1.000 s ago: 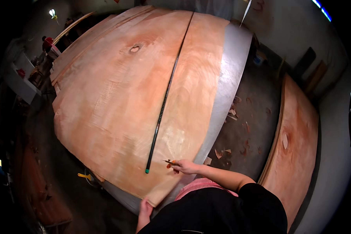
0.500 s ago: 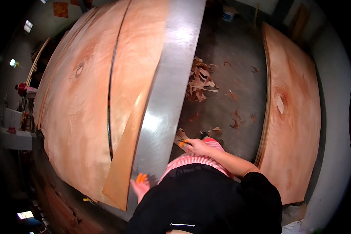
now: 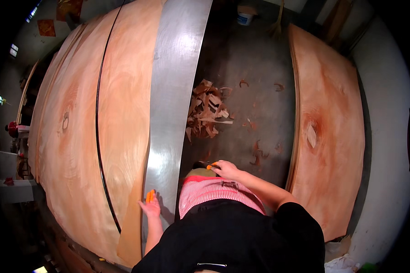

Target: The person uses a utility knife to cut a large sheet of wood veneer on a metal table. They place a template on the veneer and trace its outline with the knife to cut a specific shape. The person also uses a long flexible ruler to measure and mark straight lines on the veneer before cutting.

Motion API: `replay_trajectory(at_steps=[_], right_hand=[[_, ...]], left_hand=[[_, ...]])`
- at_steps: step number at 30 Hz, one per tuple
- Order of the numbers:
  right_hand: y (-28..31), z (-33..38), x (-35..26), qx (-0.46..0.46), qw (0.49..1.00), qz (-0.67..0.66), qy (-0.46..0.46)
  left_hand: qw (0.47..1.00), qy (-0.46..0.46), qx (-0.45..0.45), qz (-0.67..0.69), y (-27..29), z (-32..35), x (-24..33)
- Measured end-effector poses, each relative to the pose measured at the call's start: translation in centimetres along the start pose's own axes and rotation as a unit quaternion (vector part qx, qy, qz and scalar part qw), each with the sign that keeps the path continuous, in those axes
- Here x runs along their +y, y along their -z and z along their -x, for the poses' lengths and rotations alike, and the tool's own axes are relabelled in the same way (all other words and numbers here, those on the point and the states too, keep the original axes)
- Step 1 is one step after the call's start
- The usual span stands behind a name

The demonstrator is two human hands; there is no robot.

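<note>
My left hand (image 3: 151, 207), orange covers on some fingertips, is open with fingers and thumb apart. It is over the near end of a smooth grey metal strip (image 3: 171, 91), beside the tan turned-up edge (image 3: 132, 223) of a thin wood veneer sheet (image 3: 127, 104). Whether it touches the sheet is hard to tell. My right hand (image 3: 228, 170), also with orange on its fingertips, is closed in front of my red-and-white striped apron (image 3: 218, 193). A thin dark tool seems to be in its fingers; its kind is unclear.
A long black strip (image 3: 98, 109) runs across the veneer at left. Torn veneer scraps (image 3: 209, 109) lie heaped on the dark floor. A stack of wood sheets (image 3: 328, 127) stands at right. A white-and-blue bucket (image 3: 244, 18) and a broom (image 3: 276, 27) are far back.
The view has shifted, so the sheets and the metal strip appear further left. My left hand has moved forward along the strip. My right hand stays closed before my apron.
</note>
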State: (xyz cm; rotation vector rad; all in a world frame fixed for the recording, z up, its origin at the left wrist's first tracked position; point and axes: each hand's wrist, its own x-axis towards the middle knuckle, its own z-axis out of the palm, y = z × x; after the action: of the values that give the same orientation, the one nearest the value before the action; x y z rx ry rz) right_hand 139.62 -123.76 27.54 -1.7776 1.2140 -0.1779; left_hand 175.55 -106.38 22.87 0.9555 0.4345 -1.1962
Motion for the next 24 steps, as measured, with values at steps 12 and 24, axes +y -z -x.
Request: replay_trajectory(at_steps=[12, 24], right_hand=[[5.0, -23.2, -8.2, -0.079, 0.996, -0.040, -0.002], [10.6, -56.3, -18.0, 0.187, 0.864, -0.460, -0.087]], left_hand=[[0.984, -0.017, 0.110, 0.140, -5.4, -4.9, 1.7], [0.969, -0.078, 0.215, 0.093, -9.3, -0.1, 4.6]])
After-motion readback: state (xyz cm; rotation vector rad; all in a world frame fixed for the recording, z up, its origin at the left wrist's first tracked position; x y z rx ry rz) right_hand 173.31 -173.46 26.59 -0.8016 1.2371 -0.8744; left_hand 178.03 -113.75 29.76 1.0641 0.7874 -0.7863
